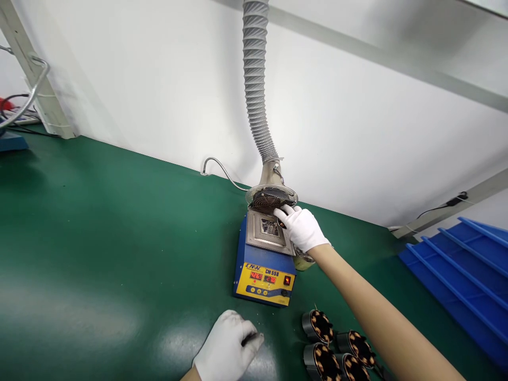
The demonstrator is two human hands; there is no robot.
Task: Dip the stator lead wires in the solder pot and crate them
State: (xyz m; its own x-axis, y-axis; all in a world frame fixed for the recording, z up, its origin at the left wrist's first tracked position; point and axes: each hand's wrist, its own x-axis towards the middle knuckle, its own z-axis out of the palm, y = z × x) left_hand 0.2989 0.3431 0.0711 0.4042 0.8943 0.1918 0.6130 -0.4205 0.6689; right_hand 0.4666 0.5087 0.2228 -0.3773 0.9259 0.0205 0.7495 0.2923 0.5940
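My right hand (304, 228), in a white glove, reaches over the blue solder pot (265, 283) and has its fingers closed on a dark part with copper on it. That part looks like a motor stator (281, 223); the fingers hide most of it. Beside it is the pot's square opening with shiny solder (270, 227). My left hand (224, 346), also gloved, rests on the table in front of the pot, fingers curled in and nothing visible in them. Several motor stators (326, 362) with copper windings and grey rims stand at the lower right.
A fume hood with a round grille (270, 201) hangs low over the pot on a grey flexible duct (255, 69). Behind my right wrist stands a small container (304, 262). Blue ribbed plastic (456, 275) lies at the right of the green table (119, 227).
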